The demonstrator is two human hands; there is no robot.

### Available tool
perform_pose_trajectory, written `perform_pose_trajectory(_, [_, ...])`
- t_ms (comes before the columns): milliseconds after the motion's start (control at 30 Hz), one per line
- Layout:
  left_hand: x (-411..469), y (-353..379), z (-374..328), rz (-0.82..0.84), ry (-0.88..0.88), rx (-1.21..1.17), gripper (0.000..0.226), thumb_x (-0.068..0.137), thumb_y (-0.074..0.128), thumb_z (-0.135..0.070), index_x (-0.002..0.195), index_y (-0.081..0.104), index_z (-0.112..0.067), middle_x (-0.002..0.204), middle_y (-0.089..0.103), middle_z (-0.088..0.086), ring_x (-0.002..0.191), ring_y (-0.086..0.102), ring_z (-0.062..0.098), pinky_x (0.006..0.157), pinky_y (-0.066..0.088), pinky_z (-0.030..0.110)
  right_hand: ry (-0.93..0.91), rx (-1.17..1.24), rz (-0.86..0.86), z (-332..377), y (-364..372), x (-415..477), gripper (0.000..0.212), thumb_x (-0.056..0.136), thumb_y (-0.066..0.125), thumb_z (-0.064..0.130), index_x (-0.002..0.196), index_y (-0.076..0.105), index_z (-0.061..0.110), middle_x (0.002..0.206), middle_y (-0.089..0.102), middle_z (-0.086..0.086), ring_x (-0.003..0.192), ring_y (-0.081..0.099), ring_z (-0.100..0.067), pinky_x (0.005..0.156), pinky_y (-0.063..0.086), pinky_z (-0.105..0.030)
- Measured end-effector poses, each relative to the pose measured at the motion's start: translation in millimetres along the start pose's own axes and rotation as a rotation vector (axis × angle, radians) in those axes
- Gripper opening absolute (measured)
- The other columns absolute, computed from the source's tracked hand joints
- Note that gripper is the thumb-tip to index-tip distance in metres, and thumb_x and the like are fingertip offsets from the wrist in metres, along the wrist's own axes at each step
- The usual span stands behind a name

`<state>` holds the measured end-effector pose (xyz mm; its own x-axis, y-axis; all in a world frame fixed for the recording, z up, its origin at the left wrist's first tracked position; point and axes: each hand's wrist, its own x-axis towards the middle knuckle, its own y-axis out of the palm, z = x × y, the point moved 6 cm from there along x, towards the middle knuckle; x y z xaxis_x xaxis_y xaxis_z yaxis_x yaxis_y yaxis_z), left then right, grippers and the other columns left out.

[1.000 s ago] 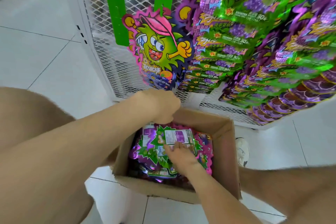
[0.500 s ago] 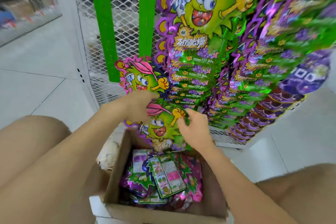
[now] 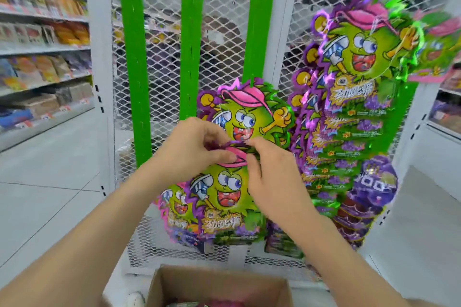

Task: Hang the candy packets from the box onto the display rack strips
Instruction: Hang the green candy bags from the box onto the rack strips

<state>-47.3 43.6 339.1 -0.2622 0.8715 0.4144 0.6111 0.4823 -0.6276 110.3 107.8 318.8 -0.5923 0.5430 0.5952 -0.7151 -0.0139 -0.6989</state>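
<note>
We hold one candy packet [image 3: 224,197] up in front of the mesh rack [image 3: 162,82], with both hands at its top edge. Our left hand [image 3: 197,147] pinches the pink cap end from the left, fingers curled over it, and our right hand [image 3: 272,182] pinches it from the right. The packet hangs upright, its long axis running straight down from our fingers. We judge that the hook it needs sits on the right-hand green strip [image 3: 259,32], above and slightly right of the grip, where a hung packet [image 3: 249,112] already dangles. The top of ours overlaps the lower part of that one, so the hook itself is hidden from us. Both hands are about equally near, the left a touch higher. To the right a full column of packets [image 3: 349,112] crowds close beside our right hand and leaves little side room. To the left, the middle green strip [image 3: 192,32] and the leftmost green strip [image 3: 134,57] stand bare with open mesh between them. A pink-edged packet [image 3: 177,209] lies just behind ours at lower left. The cardboard box [image 3: 219,281] sits below our forearms.
</note>
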Motion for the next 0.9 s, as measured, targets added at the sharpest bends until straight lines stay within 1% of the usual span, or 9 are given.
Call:
perform_pose_trajectory(100, [31,-24,-31,-0.127,0.072,0.015,0.03,0.072,0.097,-0.033,0.088,0.073,-0.023,0.081,0.076,-0.007,0.075,0.074,0.016,0.075,0.061,0.039,0.011,0.05,-0.097,-2,-37,41,0.024,0.1,0.062,0.01,0.122,0.069,0.015,0.096,0.072,0.002,0.077,0.059,-0.02,0.071,0.034,-0.026])
perform_pose_trajectory(200, [67,-35,-43,-0.176,0.049,-0.042,0.056,0.066,0.083,-0.044,0.117,0.069,-0.023,0.107,0.075,-0.012,0.098,0.071,0.001,0.089,0.056,0.025,0.027,0.043,-0.222,0,-71,81,0.021,0.096,0.064,0.014,0.113,0.075,0.014,0.099,0.074,-0.001,0.082,0.064,-0.02,0.079,0.045,-0.03])
perform_pose_trajectory(300, [99,-42,-50,-0.247,-0.019,-0.258,0.075,0.06,0.067,-0.042,0.131,0.063,-0.02,0.119,0.073,-0.007,0.11,0.069,0.004,0.1,0.055,0.027,0.027,0.033,-0.307,4,-92,116,0.019,0.094,0.065,0.019,0.108,0.077,0.015,0.095,0.075,0.003,0.084,0.066,-0.02,0.085,0.053,-0.035])
perform_pose_trajectory(433, [121,-51,-57,-0.284,-0.119,-0.376,0.05,0.062,0.057,-0.03,0.106,0.074,-0.013,0.094,0.074,-0.005,0.086,0.067,0.014,0.077,0.05,0.027,0.027,0.066,-0.351,2,-98,150,0.024,0.093,0.063,0.03,0.111,0.075,0.02,0.096,0.076,0.002,0.091,0.07,-0.024,0.094,0.053,-0.048])
perform_pose_trajectory(567, [128,-52,-55,-0.256,-0.253,-0.47,0.032,0.068,0.064,-0.047,0.077,0.077,-0.02,0.096,0.075,0.008,0.091,0.07,0.028,0.091,0.054,0.043,0.031,0.099,-0.407,-2,-101,170,0.029,0.094,0.061,0.046,0.112,0.072,0.026,0.096,0.073,0.006,0.094,0.068,-0.027,0.095,0.051,-0.056])
perform_pose_trajectory(633, [131,-49,-55,-0.217,-0.295,-0.521,0.039,0.067,0.069,-0.052,0.087,0.081,-0.021,0.101,0.08,0.01,0.099,0.076,0.031,0.103,0.056,0.054,0.023,0.148,-0.412,-2,-102,174,0.025,0.094,0.063,0.044,0.113,0.068,0.028,0.089,0.064,0.014,0.093,0.066,-0.025,0.095,0.05,-0.058])
perform_pose_trajectory(700, [131,-46,-57,-0.182,-0.323,-0.586,0.041,0.081,0.071,-0.049,0.104,0.08,-0.017,0.101,0.082,0.01,0.097,0.078,0.03,0.103,0.057,0.055,0.021,0.184,-0.411,-2,-101,175,0.023,0.093,0.065,0.041,0.112,0.064,0.028,0.09,0.06,0.017,0.094,0.065,-0.022,0.094,0.05,-0.058])
perform_pose_trajectory(800, [127,-39,-57,-0.092,-0.378,-0.681,0.039,0.097,0.064,-0.048,0.116,0.076,-0.016,0.104,0.082,0.008,0.091,0.08,0.025,0.087,0.063,0.04,0.022,0.208,-0.417,-2,-99,175,0.023,0.09,0.069,0.042,0.106,0.064,0.026,0.096,0.067,0.007,0.093,0.067,-0.022,0.088,0.054,-0.052])
perform_pose_trajectory(900, [124,-36,-52,-0.056,-0.416,-0.685,0.044,0.097,0.062,-0.055,0.118,0.073,-0.018,0.105,0.082,0.006,0.085,0.08,0.02,0.073,0.063,0.031,0.014,0.226,-0.405,-4,-98,171,0.021,0.091,0.073,0.035,0.106,0.067,0.022,0.095,0.064,0.012,0.09,0.063,-0.015,0.085,0.053,-0.04])
